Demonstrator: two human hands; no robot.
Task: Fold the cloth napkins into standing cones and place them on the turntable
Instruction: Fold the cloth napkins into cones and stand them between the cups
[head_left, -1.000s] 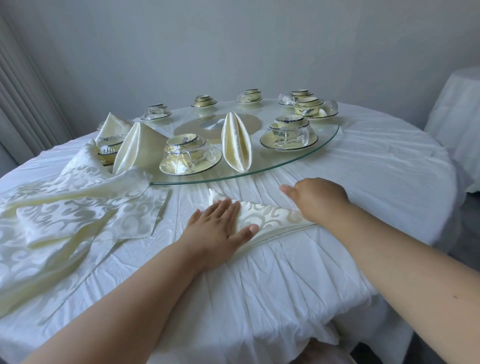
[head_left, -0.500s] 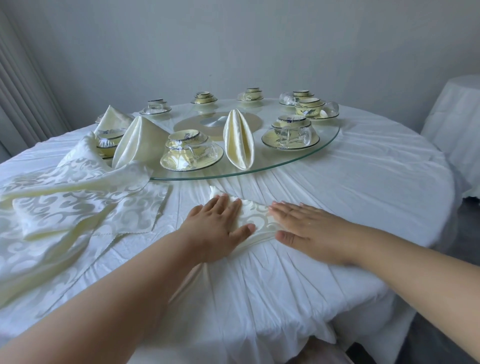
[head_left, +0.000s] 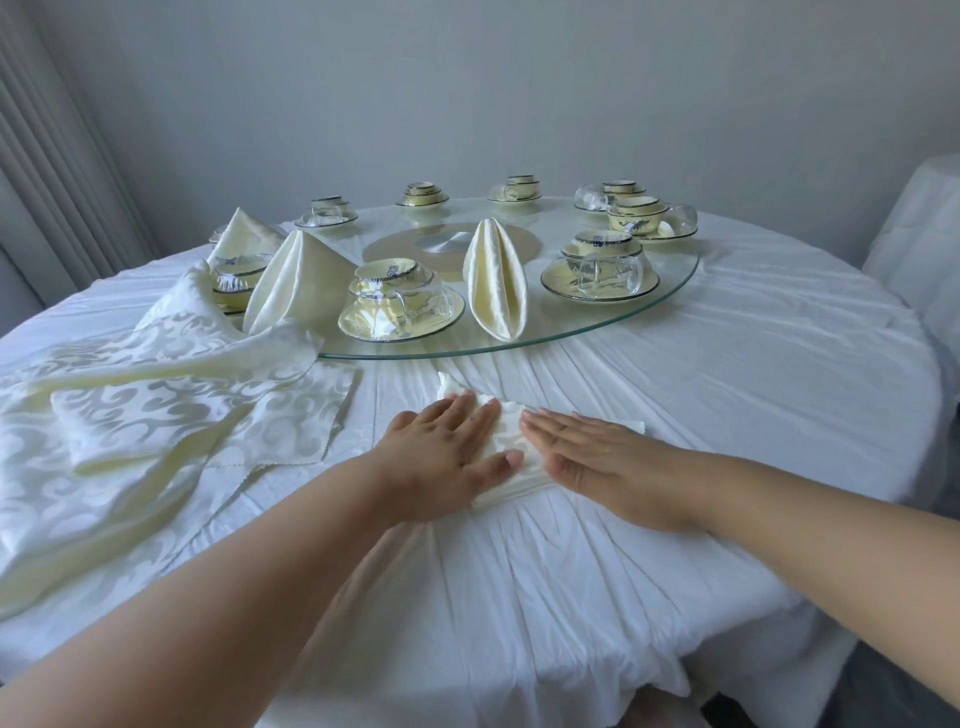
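A cream patterned napkin (head_left: 511, 449), folded small, lies flat on the white tablecloth in front of the glass turntable (head_left: 675, 301). My left hand (head_left: 447, 457) presses flat on its left part with straight fingers. My right hand (head_left: 597, 457) lies flat on its right part, fingers pointing left. Three folded napkins stand on the turntable: one (head_left: 493, 280) near the front edge, one (head_left: 296, 275) at the left, one (head_left: 239, 234) further left behind it.
A heap of unfolded patterned napkins (head_left: 145, 405) covers the table's left side. Several cup, bowl and saucer sets (head_left: 400, 306) ring the turntable, with glass cups among them. A second covered table (head_left: 919, 249) stands at the right; a curtain hangs at the left.
My right hand has opened from a curled grip and slid left onto the napkin, folding its right end over. The left hand has stayed pressed in place.
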